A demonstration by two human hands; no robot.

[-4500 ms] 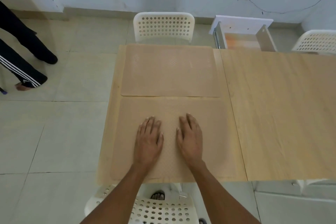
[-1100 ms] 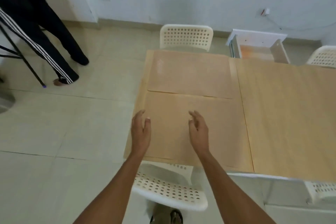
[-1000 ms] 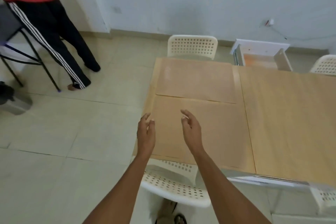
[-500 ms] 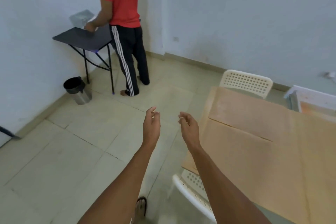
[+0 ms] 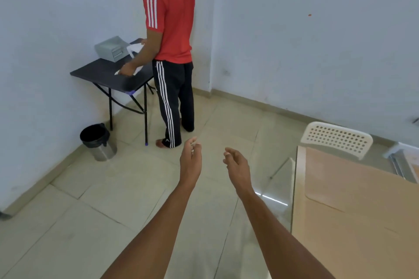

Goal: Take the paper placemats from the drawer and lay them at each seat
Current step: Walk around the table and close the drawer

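Paper placemats (image 5: 353, 190) lie flat on the table (image 5: 297, 188); my left hand (image 5: 191, 161) and right hand (image 5: 238, 165) hover over the floor, fingers loosely spread, empty

You see only the left end of the light wooden table (image 5: 297, 188); beyond it, the white open drawer (image 5: 401, 163) runs off the right edge, its contents too blurred to tell.

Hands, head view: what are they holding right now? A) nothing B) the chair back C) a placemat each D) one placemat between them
A: the left hand and right hand hang open over bare floor tiles, while both placemats lie flat on the table.
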